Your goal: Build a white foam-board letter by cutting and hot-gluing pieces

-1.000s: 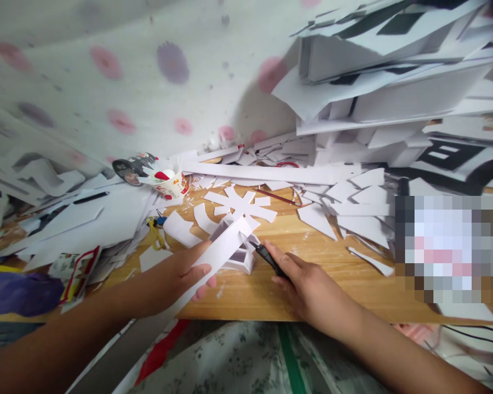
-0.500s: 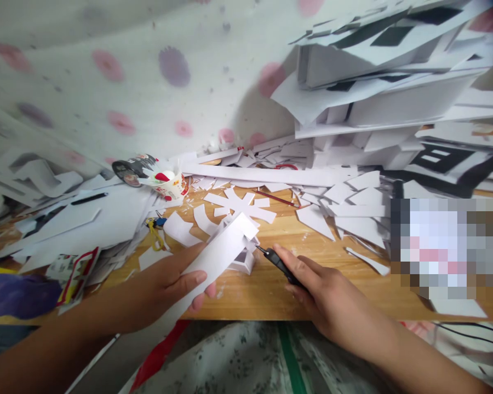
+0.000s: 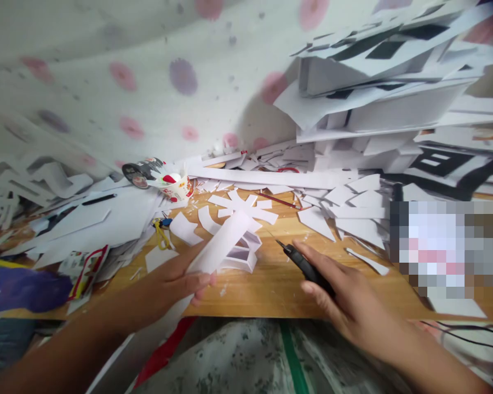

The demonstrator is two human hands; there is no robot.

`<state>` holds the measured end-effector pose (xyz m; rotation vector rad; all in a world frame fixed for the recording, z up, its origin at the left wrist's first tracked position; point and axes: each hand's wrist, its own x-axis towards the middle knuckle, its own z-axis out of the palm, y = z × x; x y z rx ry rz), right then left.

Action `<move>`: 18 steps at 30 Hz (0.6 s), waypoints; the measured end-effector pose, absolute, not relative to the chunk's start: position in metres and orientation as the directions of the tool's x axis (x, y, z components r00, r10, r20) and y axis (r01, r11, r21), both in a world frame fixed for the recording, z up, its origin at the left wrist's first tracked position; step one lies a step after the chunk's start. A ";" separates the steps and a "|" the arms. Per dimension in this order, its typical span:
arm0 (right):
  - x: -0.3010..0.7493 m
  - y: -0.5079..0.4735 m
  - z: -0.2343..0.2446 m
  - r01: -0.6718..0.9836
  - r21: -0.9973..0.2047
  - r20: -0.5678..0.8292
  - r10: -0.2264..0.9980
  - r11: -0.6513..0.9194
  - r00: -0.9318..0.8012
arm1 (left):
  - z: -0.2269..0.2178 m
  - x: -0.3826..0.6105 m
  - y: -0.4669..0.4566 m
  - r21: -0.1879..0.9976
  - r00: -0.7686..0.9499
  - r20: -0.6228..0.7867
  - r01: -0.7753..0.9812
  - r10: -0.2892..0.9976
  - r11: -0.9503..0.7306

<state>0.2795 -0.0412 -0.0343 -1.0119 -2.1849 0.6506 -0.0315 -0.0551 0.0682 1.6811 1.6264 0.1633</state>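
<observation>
My left hand [image 3: 189,282] is closed on a long white strip of board [image 3: 224,241], thumb on top and fingertips underneath. The strip slants from below the table edge up toward the table's middle. Its far end hangs over a small white open-celled piece [image 3: 242,258], hiding part of that piece. In my right hand [image 3: 337,284] is a black-handled craft knife [image 3: 310,268], its thin tip pointing up and left. That tip is apart from the strip, over bare wood. Beyond the strip lies a white star-shaped cutout [image 3: 240,205].
White offcuts [image 3: 357,210] cover the right and back. A paper cup [image 3: 178,189] stands back left near yellow-handled scissors [image 3: 161,235]. Stacked white board [image 3: 378,104] rises at the right. A purple package [image 3: 24,287] lies front left; a pencil [image 3: 279,201] lies behind the star.
The craft knife has drawn away from the strip's end, to the right and nearer me. The strip has turned in my left hand, showing more of the open-celled piece. The view has shifted slightly.
</observation>
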 end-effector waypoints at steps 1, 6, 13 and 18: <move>0.277 -0.041 -0.030 0.458 -0.672 0.340 0.792 0.582 -0.508 | 0.066 -0.026 -0.056 0.593 0.163 -0.405 0.796 0.899 0.123; 0.262 -0.039 -0.015 0.432 -0.719 0.269 0.791 0.544 -0.549 | 0.055 -0.004 -0.058 0.586 0.177 -0.535 0.782 0.826 0.212; 0.263 -0.043 -0.015 0.496 -0.714 0.184 0.816 0.494 -0.548 | 0.042 -0.001 -0.060 0.550 0.199 -0.540 0.819 0.818 0.164; 0.271 -0.050 -0.024 0.545 -0.662 0.201 0.822 0.515 -0.533 | 0.037 0.009 -0.058 0.524 0.256 -0.530 0.849 0.808 0.074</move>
